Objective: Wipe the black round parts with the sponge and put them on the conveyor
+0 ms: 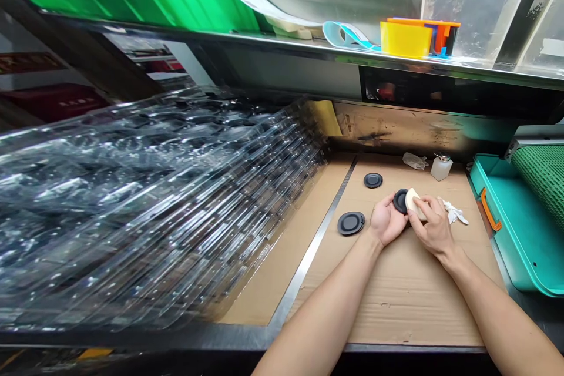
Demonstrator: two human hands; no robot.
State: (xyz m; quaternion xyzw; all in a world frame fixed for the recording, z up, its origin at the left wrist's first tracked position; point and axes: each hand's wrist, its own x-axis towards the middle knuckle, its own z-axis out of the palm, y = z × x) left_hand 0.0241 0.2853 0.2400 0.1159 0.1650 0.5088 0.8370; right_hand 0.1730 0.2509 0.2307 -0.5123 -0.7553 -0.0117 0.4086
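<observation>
Holding black disc (400, 201) in L hand (388, 222), palm up, fingers curled at its edge, prob. to steady it from below. Gripping cream pad (413, 202) in R hand (434, 226), fingers bent over it, w/ pad overlapping disc's R side; looks like contact, but can't tell how firm. Up over cardboard (396, 294), prob. soft enough to spare parts from scratches. To the left on it, nearer disc (351, 222) & farther disc (373, 180), flat & apart, prob. to avoid rubbing. Just beside R hand, white cloth (456, 213); at back, bottle (441, 165), prob. kept clear of elbows. Far L, stacked clear trays (185, 200), nested prob. to save space.
</observation>
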